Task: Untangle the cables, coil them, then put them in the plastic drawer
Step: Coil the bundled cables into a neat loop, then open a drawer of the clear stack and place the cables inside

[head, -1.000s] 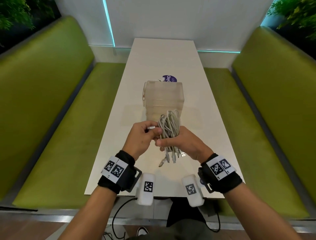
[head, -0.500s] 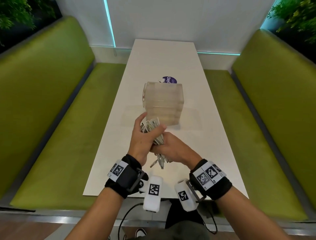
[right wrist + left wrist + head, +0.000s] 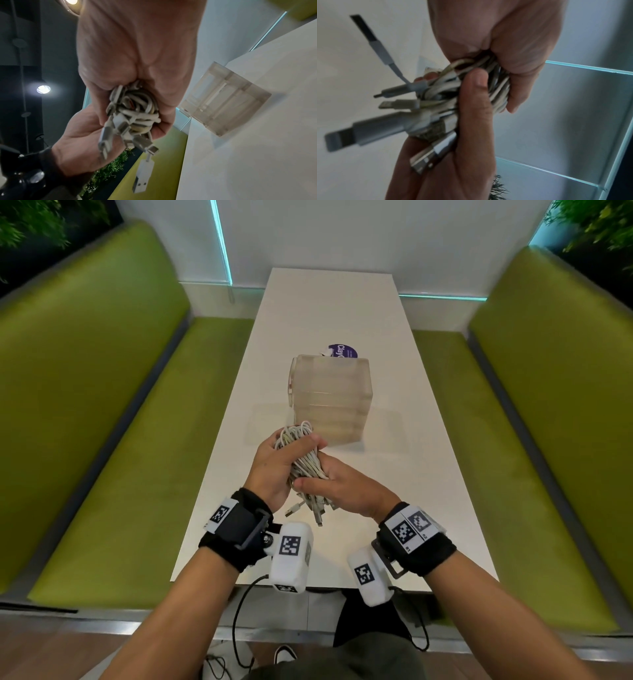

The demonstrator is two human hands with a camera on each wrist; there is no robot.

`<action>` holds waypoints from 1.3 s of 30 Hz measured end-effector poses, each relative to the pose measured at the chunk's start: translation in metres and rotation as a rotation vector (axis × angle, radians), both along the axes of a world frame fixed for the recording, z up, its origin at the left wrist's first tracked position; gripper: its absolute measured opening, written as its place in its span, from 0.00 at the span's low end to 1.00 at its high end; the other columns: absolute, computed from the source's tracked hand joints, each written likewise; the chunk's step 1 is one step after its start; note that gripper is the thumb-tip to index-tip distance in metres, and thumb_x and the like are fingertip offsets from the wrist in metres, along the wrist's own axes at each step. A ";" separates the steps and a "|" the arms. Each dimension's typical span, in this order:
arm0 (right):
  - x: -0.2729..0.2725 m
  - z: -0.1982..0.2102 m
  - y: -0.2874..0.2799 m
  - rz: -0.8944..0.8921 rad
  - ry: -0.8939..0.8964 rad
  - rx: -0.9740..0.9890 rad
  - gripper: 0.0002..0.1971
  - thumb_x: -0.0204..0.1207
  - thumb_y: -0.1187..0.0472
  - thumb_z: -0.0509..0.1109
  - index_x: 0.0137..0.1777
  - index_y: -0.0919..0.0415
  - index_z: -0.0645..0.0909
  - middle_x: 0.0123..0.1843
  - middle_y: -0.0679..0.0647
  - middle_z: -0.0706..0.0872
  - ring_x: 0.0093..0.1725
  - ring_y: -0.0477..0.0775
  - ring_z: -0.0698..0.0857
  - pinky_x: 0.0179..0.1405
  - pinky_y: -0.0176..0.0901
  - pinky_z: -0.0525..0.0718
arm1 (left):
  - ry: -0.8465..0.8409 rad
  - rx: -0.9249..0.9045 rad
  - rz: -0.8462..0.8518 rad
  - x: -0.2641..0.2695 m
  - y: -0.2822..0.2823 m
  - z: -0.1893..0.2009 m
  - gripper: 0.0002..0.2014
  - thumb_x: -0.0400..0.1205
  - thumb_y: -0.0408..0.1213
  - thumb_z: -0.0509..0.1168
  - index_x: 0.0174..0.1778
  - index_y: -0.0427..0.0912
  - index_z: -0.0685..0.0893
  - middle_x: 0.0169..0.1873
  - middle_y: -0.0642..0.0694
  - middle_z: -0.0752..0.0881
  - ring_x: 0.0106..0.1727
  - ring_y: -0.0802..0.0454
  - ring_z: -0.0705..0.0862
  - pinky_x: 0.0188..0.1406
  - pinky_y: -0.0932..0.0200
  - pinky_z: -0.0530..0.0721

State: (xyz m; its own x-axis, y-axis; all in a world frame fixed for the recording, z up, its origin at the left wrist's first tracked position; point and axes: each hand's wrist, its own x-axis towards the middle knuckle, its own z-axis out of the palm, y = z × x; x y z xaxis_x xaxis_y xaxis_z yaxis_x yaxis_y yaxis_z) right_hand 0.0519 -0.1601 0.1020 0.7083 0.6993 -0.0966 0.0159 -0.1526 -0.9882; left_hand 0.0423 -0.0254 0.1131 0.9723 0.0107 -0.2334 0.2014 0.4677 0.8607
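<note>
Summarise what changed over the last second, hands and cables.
The left hand went from pinching one end to wrapping round the bundle of white charging cables, which tipped left. The right hand keeps gripping its lower part. The translucent plastic drawer unit and white table are unchanged.

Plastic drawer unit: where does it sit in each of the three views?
Head: plastic drawer unit at centre, on the table beyond both hands.
Left wrist: not in view.
Right wrist: right of centre, appearing tilted.
Shared landmark: cable bundle.
</note>
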 end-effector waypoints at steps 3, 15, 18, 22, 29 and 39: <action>0.009 0.003 0.004 0.052 -0.043 -0.079 0.10 0.83 0.65 0.64 0.62 0.59 0.72 0.46 0.49 0.81 0.43 0.41 0.82 0.44 0.32 0.80 | 0.002 0.056 0.031 0.007 0.004 -0.004 0.10 0.76 0.29 0.71 0.52 0.33 0.82 0.41 0.38 0.89 0.41 0.46 0.89 0.40 0.54 0.87; 0.153 -0.007 -0.001 -0.220 -0.460 -0.900 0.36 0.82 0.45 0.63 0.84 0.47 0.48 0.87 0.57 0.46 0.80 0.58 0.66 0.76 0.55 0.66 | -0.031 0.354 0.327 0.045 0.048 -0.012 0.14 0.73 0.21 0.71 0.47 0.43 0.82 0.35 0.40 0.83 0.28 0.51 0.82 0.29 0.60 0.84; 0.150 -0.021 0.000 -0.283 -0.474 -0.879 0.35 0.79 0.44 0.66 0.83 0.49 0.57 0.86 0.54 0.50 0.76 0.58 0.72 0.71 0.55 0.73 | -0.078 0.452 0.303 0.053 0.054 -0.010 0.11 0.73 0.24 0.72 0.46 0.42 0.83 0.31 0.42 0.83 0.29 0.51 0.82 0.32 0.59 0.84; 0.125 -0.020 -0.009 -0.406 -0.509 -0.682 0.28 0.69 0.38 0.74 0.63 0.51 0.75 0.70 0.47 0.77 0.63 0.54 0.80 0.55 0.47 0.78 | -0.140 0.684 0.205 0.059 0.067 -0.015 0.10 0.73 0.27 0.74 0.44 0.45 0.84 0.31 0.44 0.83 0.31 0.48 0.81 0.36 0.57 0.81; 0.081 -0.007 -0.039 -0.331 -0.372 -0.819 0.39 0.52 0.28 0.77 0.58 0.47 0.70 0.71 0.46 0.76 0.63 0.56 0.79 0.53 0.51 0.76 | -0.158 1.065 -0.028 0.056 0.075 -0.029 0.13 0.73 0.37 0.74 0.50 0.55 0.84 0.35 0.48 0.86 0.33 0.52 0.82 0.37 0.60 0.81; 0.064 -0.023 -0.055 -0.208 -0.414 -0.707 0.37 0.70 0.54 0.78 0.77 0.38 0.67 0.85 0.36 0.53 0.79 0.47 0.67 0.68 0.39 0.69 | -0.235 1.236 -0.341 0.041 0.059 -0.032 0.16 0.75 0.39 0.74 0.57 0.60 0.85 0.35 0.56 0.86 0.37 0.63 0.82 0.39 0.69 0.77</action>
